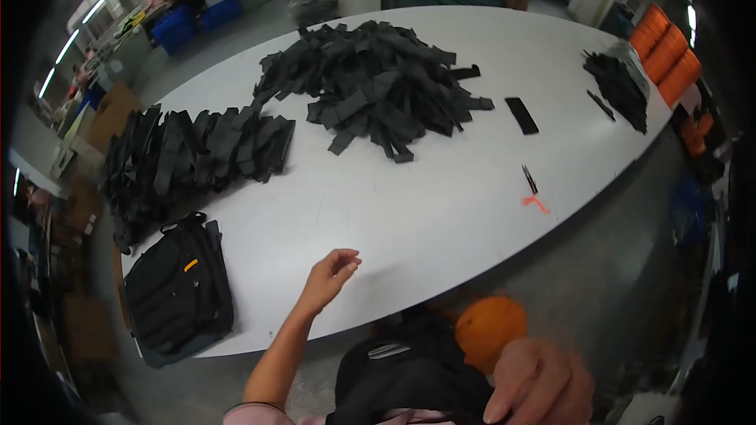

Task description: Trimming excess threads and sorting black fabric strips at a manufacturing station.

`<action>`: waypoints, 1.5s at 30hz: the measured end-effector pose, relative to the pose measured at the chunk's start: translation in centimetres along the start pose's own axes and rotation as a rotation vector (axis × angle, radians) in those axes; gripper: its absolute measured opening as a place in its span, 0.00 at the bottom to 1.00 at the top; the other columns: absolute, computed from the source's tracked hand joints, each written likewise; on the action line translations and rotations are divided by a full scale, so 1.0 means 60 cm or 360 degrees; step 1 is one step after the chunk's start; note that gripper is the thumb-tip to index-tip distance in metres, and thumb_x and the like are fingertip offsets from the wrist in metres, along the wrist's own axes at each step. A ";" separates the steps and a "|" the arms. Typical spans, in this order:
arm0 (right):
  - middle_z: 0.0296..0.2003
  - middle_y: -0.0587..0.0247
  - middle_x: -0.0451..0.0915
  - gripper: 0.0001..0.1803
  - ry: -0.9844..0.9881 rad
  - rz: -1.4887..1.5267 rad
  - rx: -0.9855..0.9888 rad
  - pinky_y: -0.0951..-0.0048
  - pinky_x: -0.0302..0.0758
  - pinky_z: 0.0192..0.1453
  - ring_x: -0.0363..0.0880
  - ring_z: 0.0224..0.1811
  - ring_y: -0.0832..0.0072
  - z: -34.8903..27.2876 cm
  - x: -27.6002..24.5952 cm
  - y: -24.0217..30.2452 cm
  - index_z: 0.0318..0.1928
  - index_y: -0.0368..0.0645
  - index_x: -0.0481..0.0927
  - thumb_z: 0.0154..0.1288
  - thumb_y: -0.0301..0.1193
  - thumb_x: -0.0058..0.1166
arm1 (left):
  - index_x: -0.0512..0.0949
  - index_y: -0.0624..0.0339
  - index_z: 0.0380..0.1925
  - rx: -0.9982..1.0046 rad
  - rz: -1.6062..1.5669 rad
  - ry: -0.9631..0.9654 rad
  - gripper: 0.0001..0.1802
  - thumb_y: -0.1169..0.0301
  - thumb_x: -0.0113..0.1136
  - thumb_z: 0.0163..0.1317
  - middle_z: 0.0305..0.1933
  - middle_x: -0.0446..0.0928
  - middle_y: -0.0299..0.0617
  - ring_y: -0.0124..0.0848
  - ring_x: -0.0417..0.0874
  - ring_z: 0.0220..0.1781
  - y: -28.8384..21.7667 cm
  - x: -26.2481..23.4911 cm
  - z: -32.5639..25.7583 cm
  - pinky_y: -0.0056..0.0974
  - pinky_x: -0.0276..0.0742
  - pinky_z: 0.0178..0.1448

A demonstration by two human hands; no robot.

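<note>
My left hand (331, 274) hovers over the near part of the white table (441, 212), fingers loosely together and holding nothing. My right hand (539, 384) is low at the bottom edge, gripping the top of a black bag (409, 378) held below the table edge. Another black backpack (179, 287) lies flat on the table's left corner, to the left of my left hand.
A large heap of black straps (378, 83) fills the table's middle. A row of stacked black fabric pieces (193, 153) lies at left. Small scissors with an orange tag (531, 187) lie at right. An orange stool (490, 329) stands under the edge. Orange spools (665, 51) sit far right.
</note>
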State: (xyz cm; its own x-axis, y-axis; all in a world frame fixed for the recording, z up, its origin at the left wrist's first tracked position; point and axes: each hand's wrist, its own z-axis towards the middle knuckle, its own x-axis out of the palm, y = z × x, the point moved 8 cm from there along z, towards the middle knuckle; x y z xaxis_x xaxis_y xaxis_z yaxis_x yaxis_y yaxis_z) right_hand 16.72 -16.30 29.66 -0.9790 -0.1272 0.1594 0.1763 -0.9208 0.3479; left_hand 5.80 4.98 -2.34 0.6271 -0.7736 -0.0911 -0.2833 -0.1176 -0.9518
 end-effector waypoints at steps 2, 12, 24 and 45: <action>0.31 0.58 0.78 0.09 -0.0158 0.0285 0.0077 0.60 0.75 0.42 0.79 0.33 0.60 0.011 0.014 -0.065 0.29 0.43 0.79 0.59 0.35 0.54 | 0.72 0.62 0.48 -0.0136 -0.0156 -0.0196 0.17 0.69 0.55 0.59 0.44 0.77 0.44 0.30 0.77 0.46 -0.008 -0.109 -0.008 0.32 0.70 0.53; 0.31 0.56 0.76 0.05 0.0194 0.1708 0.0891 0.66 0.71 0.36 0.76 0.29 0.63 0.128 -0.056 -0.227 0.28 0.41 0.73 0.59 0.27 0.53 | 0.73 0.60 0.44 -0.0042 0.0260 -0.0386 0.18 0.62 0.53 0.56 0.36 0.77 0.43 0.35 0.77 0.39 -0.054 0.026 0.175 0.38 0.72 0.45; 0.32 0.71 0.76 0.07 -0.0038 0.0956 0.0106 0.67 0.67 0.44 0.71 0.39 0.71 0.227 -0.347 -0.316 0.29 0.49 0.75 0.62 0.35 0.51 | 0.74 0.64 0.43 -0.0776 -0.0336 -0.0444 0.17 0.64 0.53 0.59 0.25 0.79 0.41 0.26 0.79 0.27 0.161 0.087 0.144 0.31 0.75 0.37; 0.27 0.73 0.75 0.06 -0.0225 0.0428 -0.0124 0.71 0.67 0.39 0.72 0.33 0.75 0.223 -0.380 -0.233 0.27 0.51 0.71 0.60 0.29 0.53 | 0.70 0.54 0.51 -0.0725 0.0486 0.0131 0.21 0.58 0.50 0.59 0.31 0.80 0.37 0.27 0.80 0.36 0.090 0.160 0.239 0.31 0.72 0.44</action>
State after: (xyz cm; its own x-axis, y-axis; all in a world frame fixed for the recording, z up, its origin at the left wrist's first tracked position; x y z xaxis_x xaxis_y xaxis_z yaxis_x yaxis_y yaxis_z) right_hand 37.94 4.39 33.55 -0.8734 -0.3227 0.3648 0.4133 -0.8873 0.2046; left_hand 20.70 5.83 -12.55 0.4139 -0.8585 -0.3026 -0.7399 -0.1237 -0.6613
